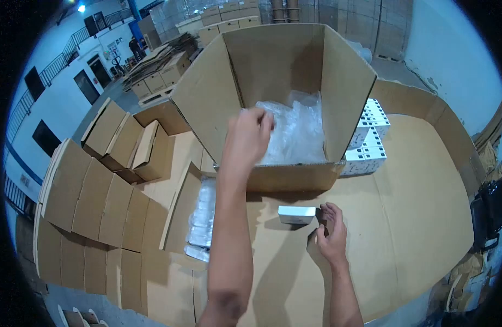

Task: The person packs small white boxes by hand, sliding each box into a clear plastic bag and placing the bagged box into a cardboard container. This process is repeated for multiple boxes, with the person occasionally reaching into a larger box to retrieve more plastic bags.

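My left hand [249,133] is raised over the front of a large open cardboard box [278,57], its fingers curled in. Whatever those fingers may hold is hidden; clear plastic wrap [295,133] lies in the box just behind them. On the cardboard-covered table, a small white box [296,215] stands in front of the large one. My right hand [331,233] is at its right end, thumb and fingers apart, fingertips close to the box's side. Left of my left forearm, a shallow cardboard tray [177,210] holds a row of plastic-wrapped items [202,220].
Stacked white boxes [365,155] with dark square marks stand right of the large box. Several brown cartons [93,201] line the left side. A raised cardboard edge [452,122] borders the table [420,218] on the right. Pallets of cartons [163,73] stand farther back.
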The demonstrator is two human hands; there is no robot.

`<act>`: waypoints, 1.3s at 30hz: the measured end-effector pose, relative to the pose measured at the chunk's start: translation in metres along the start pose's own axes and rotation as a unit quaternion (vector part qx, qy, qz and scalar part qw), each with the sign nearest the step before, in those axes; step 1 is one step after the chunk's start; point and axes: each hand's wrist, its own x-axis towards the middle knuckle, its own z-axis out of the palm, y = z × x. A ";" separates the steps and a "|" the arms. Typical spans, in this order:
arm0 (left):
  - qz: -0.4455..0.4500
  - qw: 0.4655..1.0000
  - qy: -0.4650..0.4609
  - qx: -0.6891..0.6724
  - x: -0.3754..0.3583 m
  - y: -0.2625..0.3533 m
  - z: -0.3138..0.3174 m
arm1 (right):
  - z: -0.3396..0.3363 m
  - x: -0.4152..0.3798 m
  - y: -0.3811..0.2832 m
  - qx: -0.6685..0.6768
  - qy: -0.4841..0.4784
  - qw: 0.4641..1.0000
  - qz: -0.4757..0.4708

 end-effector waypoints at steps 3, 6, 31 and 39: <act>0.062 0.995 -0.045 0.067 0.082 -0.034 0.028 | -0.001 -0.002 0.004 -0.012 0.003 1.000 -0.007; 0.154 0.935 -0.268 0.176 0.116 -0.085 0.062 | -0.004 0.000 0.000 -0.015 0.000 1.000 -0.006; -0.046 0.954 -0.120 -0.271 0.092 -0.034 0.025 | -0.007 -0.009 0.007 0.005 0.018 1.000 -0.005; -0.058 0.898 -0.091 -0.427 -0.009 0.012 0.013 | -0.008 -0.017 0.012 -0.004 0.042 0.999 -0.035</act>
